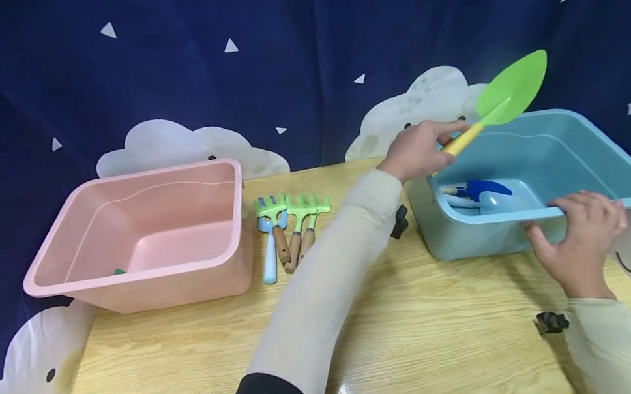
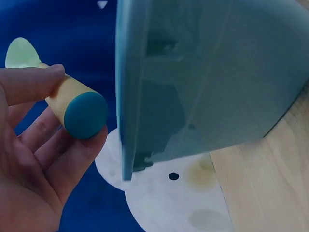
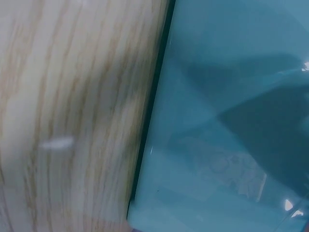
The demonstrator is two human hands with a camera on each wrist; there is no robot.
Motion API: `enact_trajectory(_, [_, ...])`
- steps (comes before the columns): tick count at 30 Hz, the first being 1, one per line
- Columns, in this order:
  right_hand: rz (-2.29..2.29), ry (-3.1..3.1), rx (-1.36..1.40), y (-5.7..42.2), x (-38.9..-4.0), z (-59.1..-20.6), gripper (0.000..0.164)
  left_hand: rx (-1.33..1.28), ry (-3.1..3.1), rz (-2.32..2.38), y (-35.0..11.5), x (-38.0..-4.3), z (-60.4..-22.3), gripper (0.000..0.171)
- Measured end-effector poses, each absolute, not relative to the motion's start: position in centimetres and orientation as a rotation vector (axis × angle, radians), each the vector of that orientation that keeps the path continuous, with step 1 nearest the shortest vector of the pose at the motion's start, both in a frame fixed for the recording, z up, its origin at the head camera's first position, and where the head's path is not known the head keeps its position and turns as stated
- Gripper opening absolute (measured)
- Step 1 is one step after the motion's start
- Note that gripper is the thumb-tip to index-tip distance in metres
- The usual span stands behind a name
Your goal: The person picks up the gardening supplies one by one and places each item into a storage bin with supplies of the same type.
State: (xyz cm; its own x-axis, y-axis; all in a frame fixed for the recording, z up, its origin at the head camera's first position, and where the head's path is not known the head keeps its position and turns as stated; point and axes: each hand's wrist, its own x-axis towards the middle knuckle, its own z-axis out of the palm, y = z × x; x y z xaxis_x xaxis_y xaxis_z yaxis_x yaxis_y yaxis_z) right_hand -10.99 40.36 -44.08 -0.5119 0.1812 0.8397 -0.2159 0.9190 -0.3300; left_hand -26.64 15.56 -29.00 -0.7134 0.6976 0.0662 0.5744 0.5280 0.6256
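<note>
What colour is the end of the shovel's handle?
Teal blue. The handle's end shows best in the left wrist view.

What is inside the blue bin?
A dark blue trowel and a light blue tool lie inside the blue bin. Its near wall covers the floor's front part; anything there cannot be seen.

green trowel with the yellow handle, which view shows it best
The head view: the green trowel shows its full blade and much of its yellow handle, held in the left hand. The left wrist view shows the handle's blue end close up, the blade small behind. The right wrist view shows none.
</note>
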Motion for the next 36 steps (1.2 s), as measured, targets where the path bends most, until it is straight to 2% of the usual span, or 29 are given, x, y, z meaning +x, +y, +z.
enact_trajectory(8, [0.49, -2.052, 0.034, 40.6, -11.0, -44.3, 0.067, 1.077, 2.623, 0.848, 16.9, -25.3, -29.6, 0.055])
enact_trajectory(23, [0.507, -2.045, 0.037, 40.2, -10.8, -44.1, 0.068, 1.186, 2.646, 0.936, 17.1, -25.3, -30.2, 0.052])
enact_trajectory(27, [0.517, -2.044, 0.045, 39.6, -10.8, -43.9, 0.066, 1.248, 2.621, 1.073, 16.4, -25.8, -30.8, 0.05])
enact_trajectory(36, [0.54, -2.034, 0.06, 38.7, -11.2, -43.4, 0.06, 1.132, 2.709, 1.212, 13.0, -27.6, -31.9, 0.038])
